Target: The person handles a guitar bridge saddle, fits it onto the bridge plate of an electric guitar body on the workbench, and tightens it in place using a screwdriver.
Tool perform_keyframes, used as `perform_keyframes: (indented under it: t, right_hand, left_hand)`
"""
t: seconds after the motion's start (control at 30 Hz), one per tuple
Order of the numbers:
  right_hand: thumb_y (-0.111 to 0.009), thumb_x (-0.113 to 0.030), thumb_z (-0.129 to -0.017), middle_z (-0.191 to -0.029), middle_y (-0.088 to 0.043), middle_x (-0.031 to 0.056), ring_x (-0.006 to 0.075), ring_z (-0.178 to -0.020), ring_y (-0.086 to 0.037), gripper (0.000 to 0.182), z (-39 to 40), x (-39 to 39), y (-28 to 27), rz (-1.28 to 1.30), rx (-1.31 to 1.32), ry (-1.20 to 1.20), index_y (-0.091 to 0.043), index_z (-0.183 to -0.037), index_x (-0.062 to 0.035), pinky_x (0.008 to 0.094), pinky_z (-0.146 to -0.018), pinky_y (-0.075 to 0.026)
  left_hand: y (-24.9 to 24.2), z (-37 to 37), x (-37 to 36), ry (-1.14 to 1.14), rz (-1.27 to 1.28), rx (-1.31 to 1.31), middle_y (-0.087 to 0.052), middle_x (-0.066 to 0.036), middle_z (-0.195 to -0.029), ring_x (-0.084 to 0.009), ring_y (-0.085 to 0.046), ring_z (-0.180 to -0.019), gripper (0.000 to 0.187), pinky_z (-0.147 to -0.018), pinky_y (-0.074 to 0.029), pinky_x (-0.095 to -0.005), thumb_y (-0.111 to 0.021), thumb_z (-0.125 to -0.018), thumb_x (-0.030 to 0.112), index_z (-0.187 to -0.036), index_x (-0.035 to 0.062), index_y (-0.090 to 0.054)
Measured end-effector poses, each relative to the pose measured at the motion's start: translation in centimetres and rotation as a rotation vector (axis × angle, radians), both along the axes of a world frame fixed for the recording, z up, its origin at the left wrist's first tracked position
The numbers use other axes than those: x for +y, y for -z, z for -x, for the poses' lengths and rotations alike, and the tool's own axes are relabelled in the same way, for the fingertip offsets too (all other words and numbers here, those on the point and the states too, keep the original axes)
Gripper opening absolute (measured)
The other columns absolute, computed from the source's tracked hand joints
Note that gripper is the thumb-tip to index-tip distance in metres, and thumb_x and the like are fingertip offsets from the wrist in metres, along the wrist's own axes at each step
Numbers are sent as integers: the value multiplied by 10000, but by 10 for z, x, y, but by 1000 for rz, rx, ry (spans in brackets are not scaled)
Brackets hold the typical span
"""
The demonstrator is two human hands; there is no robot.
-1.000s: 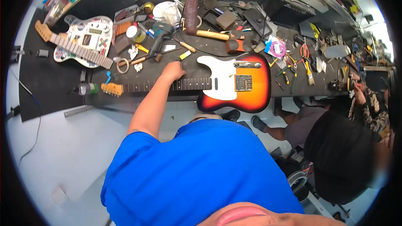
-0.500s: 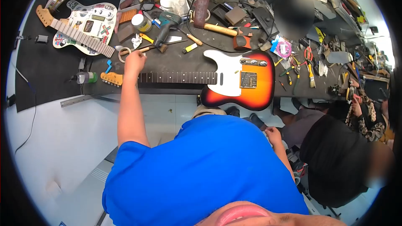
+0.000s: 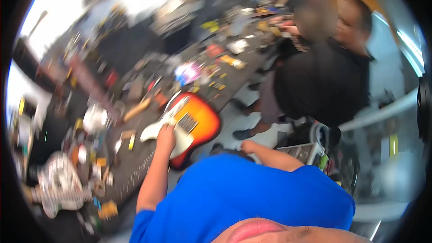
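Observation:
The whole view is smeared by motion. My left hand (image 3: pixel 166 137) is over the white pickguard of the sunburst electric guitar (image 3: pixel 204 119), close to its strings and bridge; its fingers are too blurred to make out. The guitar lies along the near edge of the dark workbench (image 3: pixel 240 78), its neck pointing to the lower left. Beside my waist, to the right of the guitar body, is my right hand (image 3: pixel 247 146), low and blurred, with its fingers not distinct.
A white guitar with stickers (image 3: pixel 63 182) lies at the lower left. Tools and small parts cover the bench around a dark red post (image 3: pixel 92 81). A person in black (image 3: pixel 321 81) stands at the right by the bench, hands over it.
The view has swung to the right. My left hand has gone from above the guitar's neck to its body. More of the person in black shows now.

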State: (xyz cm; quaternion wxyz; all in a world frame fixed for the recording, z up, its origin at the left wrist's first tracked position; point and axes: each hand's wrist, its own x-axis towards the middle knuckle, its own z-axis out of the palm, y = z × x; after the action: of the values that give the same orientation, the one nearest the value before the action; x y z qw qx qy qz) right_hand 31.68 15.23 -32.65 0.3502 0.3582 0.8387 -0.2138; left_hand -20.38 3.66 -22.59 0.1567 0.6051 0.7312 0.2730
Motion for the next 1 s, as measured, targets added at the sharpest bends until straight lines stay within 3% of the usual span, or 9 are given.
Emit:
perform_keyframes:
  t: [0.07, 0.17, 0.33, 0.43, 0.47, 0.67, 0.77, 0.9, 1.0]
  right_hand:
    - [-792, -240, -767, -972, -795, 211, 423, -957, -774, 247, 13, -5, 1, -61, 15, -51, -822, -947, -74, 535, -851, -606]
    - [-854, -165, -746, -1263, -792, 179, 370, -1171, -759, 553, 39, -12, -53, 2, -46, 228, -797, -1292, -100, 481, -995, -602]
    - [-783, -337, -824, -1137, -812, 200, 384, -1075, -774, 371, 8, -28, -15, 51, 74, 519, -863, -1104, -107, 495, -958, -596]
    - [-723, -405, -867, -1085, -815, 203, 400, -1031, -774, 366, -22, -43, 33, 10, 42, 296, -874, -1021, -110, 500, -943, -593]
    - [-653, -231, -893, -1024, -804, 241, 430, -950, -775, 285, -27, -51, 37, -5, 142, 294, -850, -957, -37, 541, -870, -596]
    - [-730, -362, -856, -1055, -814, 207, 408, -994, -773, 324, -18, -38, 60, 47, 51, 267, -870, -1021, -121, 516, -897, -599]
    - [-752, -346, -824, -1031, -817, 201, 400, -972, -775, 326, 12, -26, 7, 104, 13, 179, -866, -1043, -133, 521, -858, -598]
    - [-768, -340, -802, -1000, -821, 193, 392, -924, -779, 332, 23, -23, -7, 81, -6, 159, -870, -1053, -148, 519, -823, -598]
    - [-774, -345, -802, -997, -821, 193, 391, -915, -778, 330, 17, -27, 3, 57, 45, 208, -870, -1045, -143, 516, -828, -601]
  left_hand:
    - [-17, -15, 1, 44, 18, 55, -709, -263, -1258, -451, -661, -1179, 335, -1051, -552, -490, -571, -924, -10, -1198, -14, -765]
    - [-9, -8, 0, 100, -1, 100, -721, -232, -1160, -437, -676, -1100, 161, -966, -568, -499, -570, -902, -9, -973, -57, -706]
    - [-7, -13, -5, -25, -24, 22, -705, -235, -1068, -438, -682, -1010, 135, -919, -570, -521, -573, -934, 6, -999, -33, -684]
    - [-5, -20, -14, -24, 13, 92, -695, -234, -1036, -438, -679, -1013, 133, -915, -568, -530, -576, -943, 10, -1018, -16, -683]
    - [-1, -22, -17, -13, -15, 130, -689, -225, -1033, -434, -674, -1011, 136, -910, -568, -535, -578, -939, 6, -1019, -8, -687]
    - [-6, -30, -20, 73, -47, 205, -685, -214, -1066, -422, -665, -1011, 137, -900, -563, -525, -580, -927, -5, -1025, -16, -675]
    - [1, -34, -22, 49, -61, 206, -682, -215, -1080, -421, -665, -996, 144, -892, -560, -525, -594, -917, 5, -1033, -26, -673]
    - [-36, -47, -28, -125, -71, -76, -673, -218, -1078, -422, -674, -1007, 307, -909, -571, -505, -621, -930, -32, -1220, 3, -715]
    - [-28, -43, -39, -133, -140, -217, -665, -198, -1075, -384, -689, -1014, 313, -912, -581, -470, -614, -940, -52, -1216, 21, -743]
